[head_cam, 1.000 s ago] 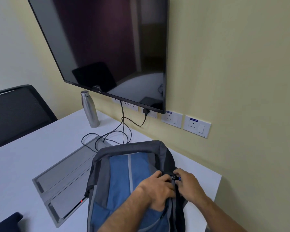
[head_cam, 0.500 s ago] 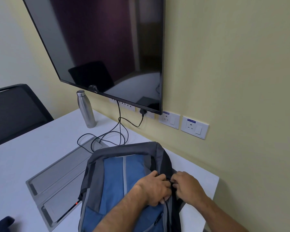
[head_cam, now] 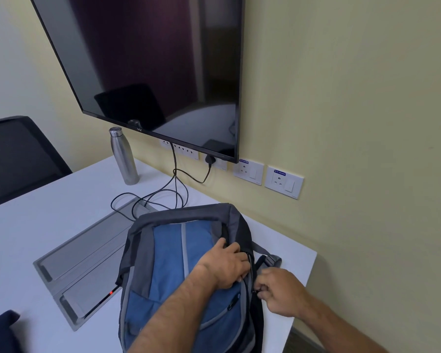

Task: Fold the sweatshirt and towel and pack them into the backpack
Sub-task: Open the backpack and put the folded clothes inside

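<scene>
1. The backpack (head_cam: 189, 271) stood upright on the white table (head_cam: 49, 225) near its right edge, front panel toward the wearer, probably so the zip along its right side could be reached from above.
2. The left hand (head_cam: 225, 266) lay over the blue front panel with its fingers curled onto the fabric beside the zip track, seemingly bracing the bag so the fabric would not drag with the slider.
3. The right hand (head_cam: 278, 291) sat just right of the track, thumb and fingertips pinched together on what appeared to be the zip pull; the pull itself was too small to make out for certain.
4. A dark blue cloth (head_cam: 0, 332) showed at the lower left corner of the table, well apart from the bag; whether it was the sweatshirt or the towel could not be told, and neither was otherwise visible.
5. Counts: one backpack, two hands, one steel bottle (head_cam: 124, 156) standing by the wall, one black chair (head_cam: 18, 159), one wall-mounted screen (head_cam: 150, 67), one grey cable hatch (head_cam: 87, 261) set into the table, and two clear socket plates (head_cam: 267, 175) right of the screen.
</scene>
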`<state>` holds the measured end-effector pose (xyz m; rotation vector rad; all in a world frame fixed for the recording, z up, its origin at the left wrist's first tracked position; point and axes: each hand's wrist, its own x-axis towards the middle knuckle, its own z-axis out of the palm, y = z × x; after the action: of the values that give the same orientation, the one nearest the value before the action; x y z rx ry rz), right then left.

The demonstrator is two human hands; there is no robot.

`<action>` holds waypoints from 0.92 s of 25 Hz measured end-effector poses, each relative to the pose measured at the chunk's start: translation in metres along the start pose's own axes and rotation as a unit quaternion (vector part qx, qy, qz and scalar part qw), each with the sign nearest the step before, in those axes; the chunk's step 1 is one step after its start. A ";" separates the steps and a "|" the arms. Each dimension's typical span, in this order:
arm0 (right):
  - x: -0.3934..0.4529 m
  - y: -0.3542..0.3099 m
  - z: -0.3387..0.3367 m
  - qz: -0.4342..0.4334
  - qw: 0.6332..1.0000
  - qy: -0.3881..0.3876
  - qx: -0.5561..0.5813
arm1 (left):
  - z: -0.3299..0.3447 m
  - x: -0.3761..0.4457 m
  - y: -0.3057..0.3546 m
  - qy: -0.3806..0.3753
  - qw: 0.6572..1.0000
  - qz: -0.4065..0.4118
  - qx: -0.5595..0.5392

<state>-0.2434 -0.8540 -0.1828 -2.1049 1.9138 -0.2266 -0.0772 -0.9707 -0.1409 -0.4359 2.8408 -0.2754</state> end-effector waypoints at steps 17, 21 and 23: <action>-0.071 -0.060 -0.012 0.018 0.992 -0.110 0.064 | -0.005 -0.051 0.035 0.053 0.985 -0.116 -0.113; -0.077 -0.068 -0.014 0.052 0.991 -0.102 0.067 | -0.011 -0.084 0.049 -0.060 0.983 -0.114 -0.132; -0.079 -0.073 -0.013 0.069 0.990 -0.100 0.075 | -0.006 -0.097 0.064 -0.096 0.986 -0.096 -0.096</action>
<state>-0.1865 -0.7709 -0.1416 -1.8173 1.8522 -0.1213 -0.0067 -0.8795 -0.1285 -0.7358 2.6487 0.0074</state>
